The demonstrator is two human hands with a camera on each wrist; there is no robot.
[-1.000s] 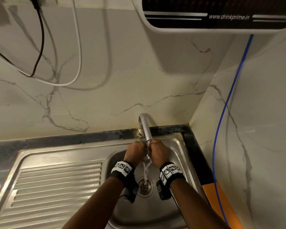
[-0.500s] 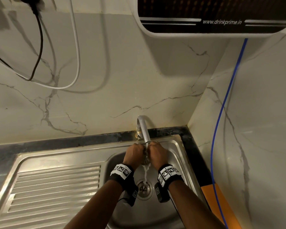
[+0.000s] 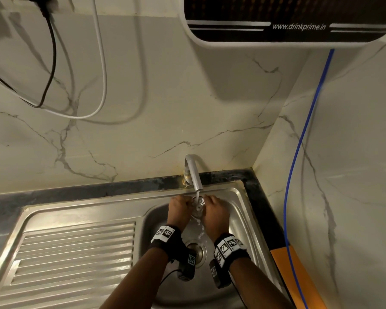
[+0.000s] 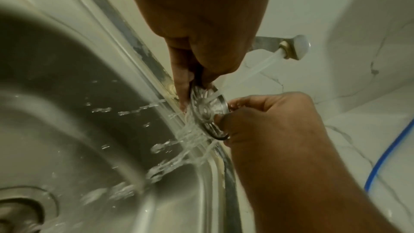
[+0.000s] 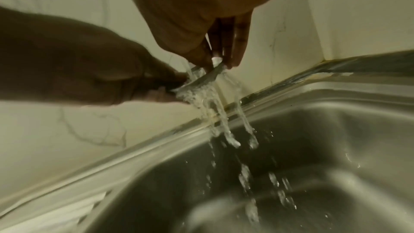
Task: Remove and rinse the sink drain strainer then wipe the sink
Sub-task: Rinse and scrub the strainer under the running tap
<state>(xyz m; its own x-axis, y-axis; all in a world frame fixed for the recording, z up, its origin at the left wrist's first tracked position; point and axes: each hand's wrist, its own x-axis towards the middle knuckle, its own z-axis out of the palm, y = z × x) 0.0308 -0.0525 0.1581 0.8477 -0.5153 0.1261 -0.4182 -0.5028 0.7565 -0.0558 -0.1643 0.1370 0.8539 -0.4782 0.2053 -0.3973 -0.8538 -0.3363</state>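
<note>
A round metal drain strainer (image 3: 198, 203) is held tilted under the running faucet (image 3: 193, 172), above the back of the steel sink (image 3: 236, 210). My left hand (image 3: 179, 207) pinches its left rim and my right hand (image 3: 214, 209) grips its right rim. In the left wrist view the left hand (image 4: 190, 84) pinches the slotted strainer (image 4: 205, 107) from above, and the right hand (image 4: 268, 118) curls round its lower edge. Water passes through it and splashes down. The right wrist view shows the strainer (image 5: 201, 79) edge-on between the right hand (image 5: 219, 61) and the left hand (image 5: 89, 70).
The open drain hole (image 3: 197, 253) lies in the basin below my wrists. A ribbed drainboard (image 3: 71, 253) spreads to the left. A blue tube (image 3: 299, 152) runs down the right wall beside an orange object (image 3: 285, 259). A water purifier (image 3: 288, 18) hangs above.
Both hands stay under the tap with the strainer while the water keeps running. The strainer's face now shows more between the hands. The head view has shifted slightly.
</note>
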